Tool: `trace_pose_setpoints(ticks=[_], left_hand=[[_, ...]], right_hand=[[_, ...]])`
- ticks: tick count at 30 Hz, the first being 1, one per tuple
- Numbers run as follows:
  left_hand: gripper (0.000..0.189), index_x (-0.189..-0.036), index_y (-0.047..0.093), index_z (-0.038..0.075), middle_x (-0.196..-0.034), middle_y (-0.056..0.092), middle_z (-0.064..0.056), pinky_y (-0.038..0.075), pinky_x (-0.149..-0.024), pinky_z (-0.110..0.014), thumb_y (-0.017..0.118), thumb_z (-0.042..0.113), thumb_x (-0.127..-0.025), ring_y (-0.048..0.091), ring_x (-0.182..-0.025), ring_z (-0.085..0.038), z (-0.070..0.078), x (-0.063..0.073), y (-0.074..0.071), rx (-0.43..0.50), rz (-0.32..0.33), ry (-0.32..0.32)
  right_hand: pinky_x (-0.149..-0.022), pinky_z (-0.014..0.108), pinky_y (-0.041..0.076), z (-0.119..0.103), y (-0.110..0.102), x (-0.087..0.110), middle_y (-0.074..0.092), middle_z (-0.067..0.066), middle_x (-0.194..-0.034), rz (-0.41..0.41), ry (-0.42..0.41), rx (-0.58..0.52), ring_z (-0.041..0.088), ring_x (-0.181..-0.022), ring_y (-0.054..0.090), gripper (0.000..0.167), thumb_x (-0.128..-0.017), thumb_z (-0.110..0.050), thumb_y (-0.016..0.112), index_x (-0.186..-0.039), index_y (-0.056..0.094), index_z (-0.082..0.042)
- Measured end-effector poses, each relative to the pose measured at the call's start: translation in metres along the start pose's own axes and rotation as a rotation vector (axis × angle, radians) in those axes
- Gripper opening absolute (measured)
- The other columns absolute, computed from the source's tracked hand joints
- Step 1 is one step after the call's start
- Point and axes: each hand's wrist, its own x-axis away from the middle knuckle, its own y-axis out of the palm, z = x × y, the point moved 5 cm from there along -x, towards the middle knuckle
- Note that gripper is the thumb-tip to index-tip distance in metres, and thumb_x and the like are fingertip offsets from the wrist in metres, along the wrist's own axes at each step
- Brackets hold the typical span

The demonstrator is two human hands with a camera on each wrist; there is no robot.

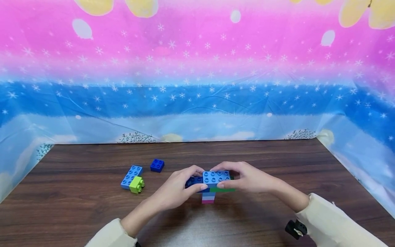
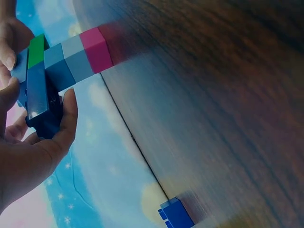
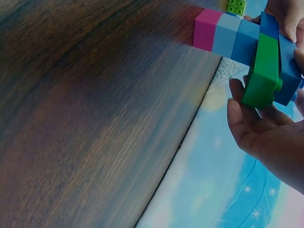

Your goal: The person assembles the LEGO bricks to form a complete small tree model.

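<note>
A narrow column of toy building bricks stands on the table, with a pink brick [image 1: 208, 201] at its foot and paler blue bricks [image 2: 78, 64] above. Across the top, a dark blue brick [image 2: 38, 95] and a green brick [image 3: 263, 71] stick out to either side. Over both lies a light blue eight-stud brick [image 1: 216, 177]. My left hand [image 1: 177, 188] grips the dark blue brick, its thumb reaching the light blue brick's front corner. With thumb in front and fingers behind, my right hand [image 1: 250, 176] holds the light blue brick; other fingers pass below the green one.
Left of the column lies another light blue brick [image 1: 127, 180], with a lime green brick [image 1: 135, 186] tipped on its side against it. A small dark blue four-stud brick [image 1: 157, 165] sits behind them. A patterned cloth [image 1: 197, 127] hangs along the table's far edge.
</note>
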Motion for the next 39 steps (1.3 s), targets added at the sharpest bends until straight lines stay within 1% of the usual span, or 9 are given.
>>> trace_pose_setpoints(ticks=[6, 11, 14, 20, 24, 26, 31, 36, 39], left_hand=[[0.029, -0.115, 0.054, 0.012, -0.108, 0.06, -0.002, 0.046, -0.084, -0.036, 0.055, 0.029, -0.092, 0.056, -0.1, -0.015, 0.0001, 0.0, -0.0005, 0.001, 0.006, 0.002], [0.029, -0.115, 0.055, 0.011, -0.107, 0.06, -0.003, 0.046, -0.083, -0.036, 0.056, 0.029, -0.092, 0.057, -0.1, -0.016, 0.0004, 0.0004, -0.0019, 0.001, 0.017, 0.001], [0.029, -0.114, 0.056, 0.011, -0.107, 0.06, -0.003, 0.047, -0.082, -0.037, 0.056, 0.03, -0.092, 0.057, -0.099, -0.017, 0.0009, 0.0006, -0.0026, 0.003, 0.023, 0.001], [0.029, -0.114, 0.056, 0.012, -0.106, 0.061, -0.003, 0.047, -0.081, -0.035, 0.057, 0.03, -0.091, 0.058, -0.098, -0.016, 0.0, -0.0002, -0.0029, 0.005, 0.025, -0.005], [0.029, -0.114, 0.057, 0.012, -0.106, 0.061, -0.002, 0.047, -0.08, -0.034, 0.058, 0.029, -0.091, 0.058, -0.096, -0.014, 0.0003, 0.0, -0.0027, 0.011, 0.027, -0.005], [0.03, -0.114, 0.057, 0.011, -0.105, 0.061, -0.002, 0.047, -0.08, -0.034, 0.058, 0.029, -0.09, 0.058, -0.095, -0.013, 0.0004, 0.0002, -0.0027, 0.01, 0.027, -0.007], [0.03, -0.114, 0.058, 0.011, -0.105, 0.061, -0.002, 0.047, -0.079, -0.034, 0.058, 0.029, -0.09, 0.057, -0.095, -0.014, 0.0004, 0.0007, -0.0025, -0.001, 0.031, -0.013], [0.031, -0.113, 0.058, 0.01, -0.106, 0.061, -0.003, 0.047, -0.079, -0.035, 0.057, 0.031, -0.091, 0.058, -0.095, -0.015, 0.0004, 0.0003, -0.0016, -0.003, 0.03, -0.015], [0.032, -0.114, 0.057, 0.01, -0.107, 0.061, -0.004, 0.047, -0.08, -0.036, 0.057, 0.032, -0.09, 0.057, -0.097, -0.016, 0.0002, 0.0003, -0.0004, -0.007, 0.028, -0.018]], right_hand=[[-0.071, 0.029, 0.048, 0.0001, -0.0014, 0.0022, 0.059, 0.0, -0.109, -0.023, 0.005, -0.013, 0.014, -0.087, 0.056, 0.041, -0.091, -0.024, 0.058, -0.13, 0.051, -0.015], [-0.071, 0.028, 0.048, -0.001, -0.001, 0.0025, 0.058, 0.0, -0.108, -0.014, -0.024, -0.01, 0.015, -0.086, 0.056, 0.04, -0.092, -0.024, 0.057, -0.13, 0.05, -0.014], [-0.07, 0.028, 0.048, -0.0005, -0.0004, 0.0028, 0.058, 0.0, -0.11, -0.01, -0.021, -0.019, 0.015, -0.087, 0.055, 0.04, -0.092, -0.025, 0.056, -0.131, 0.05, -0.016], [-0.075, 0.029, 0.048, 0.0017, 0.0004, 0.0031, 0.057, -0.004, -0.115, -0.002, 0.008, -0.027, 0.013, -0.093, 0.056, 0.041, -0.091, -0.028, 0.056, -0.131, 0.049, -0.021], [-0.074, 0.029, 0.048, 0.0027, 0.0001, 0.0031, 0.056, -0.002, -0.117, 0.0, 0.003, -0.025, 0.014, -0.093, 0.055, 0.042, -0.091, -0.028, 0.057, -0.131, 0.05, -0.019], [-0.074, 0.029, 0.048, 0.0025, -0.0001, 0.0029, 0.056, 0.001, -0.118, 0.0, -0.013, -0.025, 0.014, -0.093, 0.055, 0.042, -0.091, -0.027, 0.057, -0.131, 0.05, -0.017], [-0.071, 0.028, 0.048, 0.0024, -0.0004, 0.0019, 0.056, 0.002, -0.114, 0.0, -0.038, -0.016, 0.015, -0.09, 0.055, 0.043, -0.09, -0.025, 0.058, -0.131, 0.051, -0.014], [-0.068, 0.027, 0.047, 0.0019, -0.0007, 0.0025, 0.057, 0.0, -0.107, 0.006, -0.034, 0.001, 0.015, -0.086, 0.054, 0.043, -0.09, -0.025, 0.059, -0.13, 0.052, -0.014], [-0.068, 0.027, 0.047, 0.0019, -0.0003, 0.0035, 0.057, 0.001, -0.107, 0.006, -0.026, 0.001, 0.015, -0.086, 0.053, 0.042, -0.09, -0.025, 0.059, -0.13, 0.052, -0.014]])
